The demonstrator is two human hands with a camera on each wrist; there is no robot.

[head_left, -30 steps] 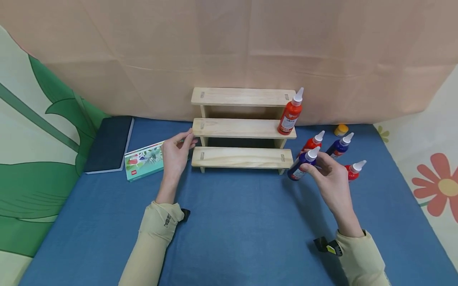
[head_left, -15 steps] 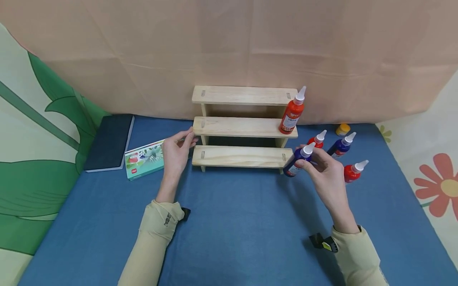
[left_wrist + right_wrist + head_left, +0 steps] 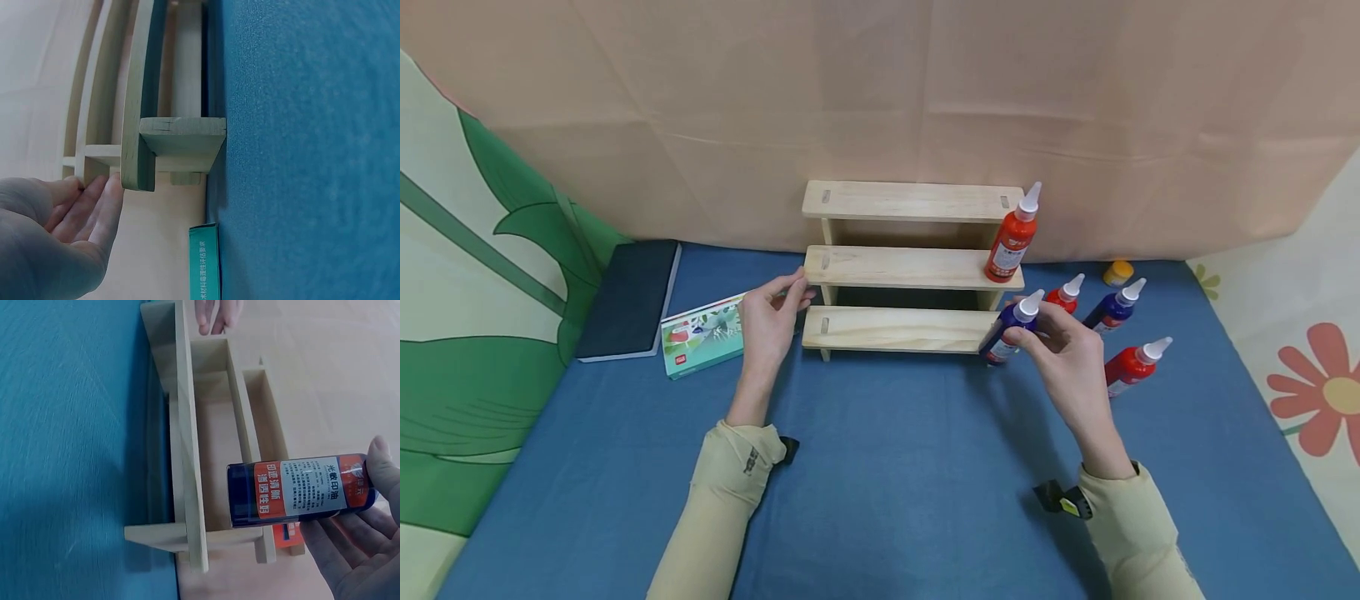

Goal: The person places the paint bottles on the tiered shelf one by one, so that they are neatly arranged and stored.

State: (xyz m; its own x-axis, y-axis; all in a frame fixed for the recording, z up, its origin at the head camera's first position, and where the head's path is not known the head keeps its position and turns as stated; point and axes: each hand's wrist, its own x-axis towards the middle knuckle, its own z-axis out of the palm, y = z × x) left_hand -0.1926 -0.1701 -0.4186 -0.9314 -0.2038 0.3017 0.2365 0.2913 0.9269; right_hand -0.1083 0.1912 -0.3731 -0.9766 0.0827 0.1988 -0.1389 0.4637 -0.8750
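My right hand grips a dark blue ink bottle with a white pointed cap. The bottle is held tilted by the right end of the lowest board of a three-tier wooden shelf. In the right wrist view, the thumb and fingers hold the bottle near one end, its printed label in sight. At the shelf's left end, my left hand pinches the end of the middle board between thumb and fingertips. A red ink bottle stands on the middle board's right end.
Right of the shelf stand a red bottle, a blue bottle and another red bottle. Behind them sits a small yellow-topped item. A teal box and a dark book lie to the left.
My right hand has carried the blue bottle leftward and slightly up, from among the other bottles to the lowest board's right end. The left hand stays in place.
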